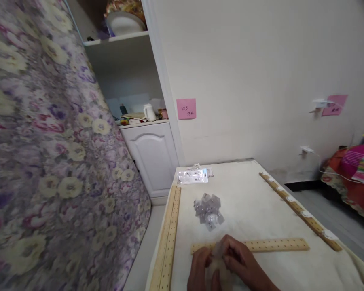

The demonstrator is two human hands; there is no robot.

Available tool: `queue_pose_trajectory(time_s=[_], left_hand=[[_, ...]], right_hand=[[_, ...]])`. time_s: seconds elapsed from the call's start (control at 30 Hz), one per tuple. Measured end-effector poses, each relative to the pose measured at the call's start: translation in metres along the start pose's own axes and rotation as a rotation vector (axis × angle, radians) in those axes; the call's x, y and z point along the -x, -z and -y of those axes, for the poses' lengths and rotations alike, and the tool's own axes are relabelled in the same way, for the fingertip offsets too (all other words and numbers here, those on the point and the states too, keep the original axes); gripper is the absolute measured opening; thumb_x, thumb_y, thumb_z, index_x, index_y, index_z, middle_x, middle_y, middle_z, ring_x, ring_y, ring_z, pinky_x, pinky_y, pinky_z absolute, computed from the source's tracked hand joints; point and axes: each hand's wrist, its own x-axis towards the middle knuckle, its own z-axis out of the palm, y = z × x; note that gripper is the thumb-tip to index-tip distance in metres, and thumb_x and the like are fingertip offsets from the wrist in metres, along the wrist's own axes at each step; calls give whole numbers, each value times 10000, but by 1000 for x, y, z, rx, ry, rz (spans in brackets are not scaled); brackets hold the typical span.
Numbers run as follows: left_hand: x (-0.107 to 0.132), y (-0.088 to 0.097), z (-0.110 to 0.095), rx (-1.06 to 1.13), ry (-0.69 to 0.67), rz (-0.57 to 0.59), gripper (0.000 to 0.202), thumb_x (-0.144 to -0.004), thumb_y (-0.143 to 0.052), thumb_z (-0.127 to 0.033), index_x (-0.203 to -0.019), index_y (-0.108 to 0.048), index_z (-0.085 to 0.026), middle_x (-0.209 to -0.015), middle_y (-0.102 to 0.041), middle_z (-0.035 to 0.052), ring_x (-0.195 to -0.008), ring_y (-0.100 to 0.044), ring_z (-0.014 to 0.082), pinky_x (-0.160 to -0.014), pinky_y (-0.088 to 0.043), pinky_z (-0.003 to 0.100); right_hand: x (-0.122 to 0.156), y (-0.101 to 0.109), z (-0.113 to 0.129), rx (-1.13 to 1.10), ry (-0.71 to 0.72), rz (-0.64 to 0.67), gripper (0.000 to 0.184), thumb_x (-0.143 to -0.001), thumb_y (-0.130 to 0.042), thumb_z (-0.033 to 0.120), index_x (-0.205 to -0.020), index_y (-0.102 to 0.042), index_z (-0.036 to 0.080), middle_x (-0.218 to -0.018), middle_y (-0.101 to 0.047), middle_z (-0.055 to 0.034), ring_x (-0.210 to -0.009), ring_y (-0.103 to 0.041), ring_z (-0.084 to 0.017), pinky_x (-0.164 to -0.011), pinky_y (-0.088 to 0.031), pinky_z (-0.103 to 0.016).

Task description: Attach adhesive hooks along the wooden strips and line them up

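My left hand [199, 268] and my right hand [239, 257] meet at the near edge of the table, fingers closed on a small translucent plastic bag [219, 249] between them. What the bag contains is too blurred to make out. Just behind my hands lies a wooden strip with holes [276, 245], set crosswise on the cloth. Farther back, a pile of small clear bags [208, 211] holds little shiny pieces that I cannot identify.
A clear blister pack [192, 176] lies at the table's far left. Perforated wooden strips [170, 238] run along the left side. Another wooden strip [300, 210] bearing white pieces follows the right edge. A floral curtain [63, 161] hangs at left; a white cabinet [154, 157] stands behind.
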Motion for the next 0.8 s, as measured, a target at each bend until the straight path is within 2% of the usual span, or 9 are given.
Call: queue_pose_trajectory(time_s=[0.13, 0.27, 0.37, 0.43, 0.5, 0.63, 0.8], left_hand=[[-2, 6, -12, 14, 90, 137, 347, -775, -562, -356, -1073, -560, -178, -895, -636, 73, -765, -595, 180, -706, -514, 302], [-5, 17, -22, 73, 356, 157, 302, -835, -465, -394, -1044, -563, -199, -937, -659, 71, -838, -621, 186, -774, -498, 283], [-9, 22, -24, 154, 482, 198, 269, -846, -434, -427, -899, -577, -205, -756, -648, 28, -695, -608, 163, -677, -484, 254], [-10, 21, -19, 217, 547, 193, 267, -823, -471, -450, -817, -569, -202, -662, -617, 6, -631, -585, 152, -629, -471, 246], [-8, 19, -11, 327, 635, 173, 290, -785, -519, -481, -789, -563, -195, -662, -614, 6, -626, -587, 154, -620, -480, 255], [1, 14, 7, 520, 800, 114, 381, -677, -614, -547, -764, -555, -181, -658, -604, 7, -601, -591, 165, -567, -496, 278], [6, 15, 14, 520, 843, 123, 393, -660, -641, -524, -828, -576, -174, -614, -593, -14, -558, -557, 140, -543, -471, 256]], right_hand=[[4, -9, 4, 204, -9, -7, 122, -809, -510, 229, -718, -433, 208, -720, -534, 22, -660, -479, -115, -613, -383, -232], [8, -14, -1, 265, -18, 9, 70, -788, -488, 152, -772, -461, 215, -762, -587, 18, -696, -528, -122, -642, -417, -233], [9, -16, -7, 301, -43, -8, 57, -790, -482, 158, -794, -483, 215, -749, -592, 18, -690, -538, -125, -632, -422, -234], [10, -18, -11, 328, -49, -41, 49, -784, -487, 164, -789, -491, 213, -745, -579, 17, -675, -531, -124, -617, -419, -234], [9, -19, -13, 356, -35, -76, 81, -755, -494, 139, -790, -507, 210, -774, -559, 13, -669, -519, -120, -611, -415, -233], [9, -20, -16, 349, -54, -124, 244, -687, -505, 97, -896, -548, 214, -857, -551, 3, -671, -511, -117, -611, -417, -234], [10, -18, -23, 255, -189, -74, 267, -665, -507, 115, -904, -588, 202, -835, -611, -5, -680, -531, -131, -609, -412, -244]])
